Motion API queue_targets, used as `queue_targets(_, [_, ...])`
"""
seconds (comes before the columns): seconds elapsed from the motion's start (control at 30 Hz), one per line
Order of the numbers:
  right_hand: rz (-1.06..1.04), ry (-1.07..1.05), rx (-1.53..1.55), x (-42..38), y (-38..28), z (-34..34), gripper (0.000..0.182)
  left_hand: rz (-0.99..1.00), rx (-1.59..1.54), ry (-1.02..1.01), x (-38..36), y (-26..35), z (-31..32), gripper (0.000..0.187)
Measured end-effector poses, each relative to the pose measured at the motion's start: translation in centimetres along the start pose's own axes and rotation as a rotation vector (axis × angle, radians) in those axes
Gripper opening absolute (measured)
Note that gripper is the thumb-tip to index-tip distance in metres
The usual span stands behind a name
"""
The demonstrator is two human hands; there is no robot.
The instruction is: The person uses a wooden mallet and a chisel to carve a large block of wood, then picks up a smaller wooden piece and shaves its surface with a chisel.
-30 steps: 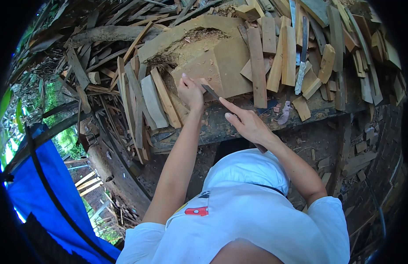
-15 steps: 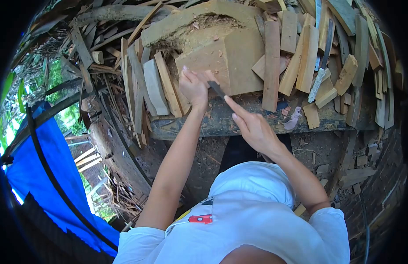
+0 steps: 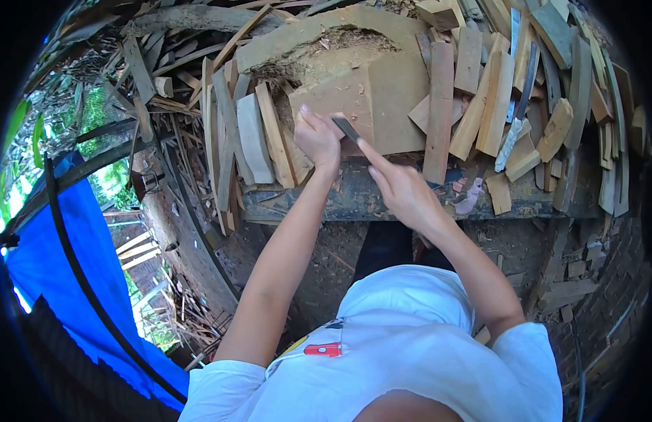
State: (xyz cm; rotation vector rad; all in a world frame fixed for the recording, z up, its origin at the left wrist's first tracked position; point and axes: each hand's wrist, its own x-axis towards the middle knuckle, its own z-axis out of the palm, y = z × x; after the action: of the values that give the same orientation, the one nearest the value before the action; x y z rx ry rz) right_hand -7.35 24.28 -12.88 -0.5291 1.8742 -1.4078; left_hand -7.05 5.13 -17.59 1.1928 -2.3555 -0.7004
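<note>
My left hand is closed over the bench, gripping a small piece of wood that is mostly hidden by the fingers and the blade. A knife with a short, dark, broad blade lies against that piece. My right hand is wrapped around the knife's handle, its index finger stretched along toward the blade. Behind both hands stands a large wooden block with a rough, hollowed top and shavings on its face.
Stacked wood pieces lean right of the block, with more wooden slats at its left. A long blade with a wrapped handle lies among the right-hand pieces. The bench edge runs before me; a blue tarp hangs left.
The knife blade has slid a little away from me along the wood piece, covering more of it. My right hand has moved with it; my left keeps its grip.
</note>
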Motion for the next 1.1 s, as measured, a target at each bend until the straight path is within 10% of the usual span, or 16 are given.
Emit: queue_targets(1.1, [0.096, -0.195, -0.130, 2.7, -2.1, -2.8, 0.046, -0.011, -0.040, 0.004, 0.4, -0.8, 0.5, 0.046])
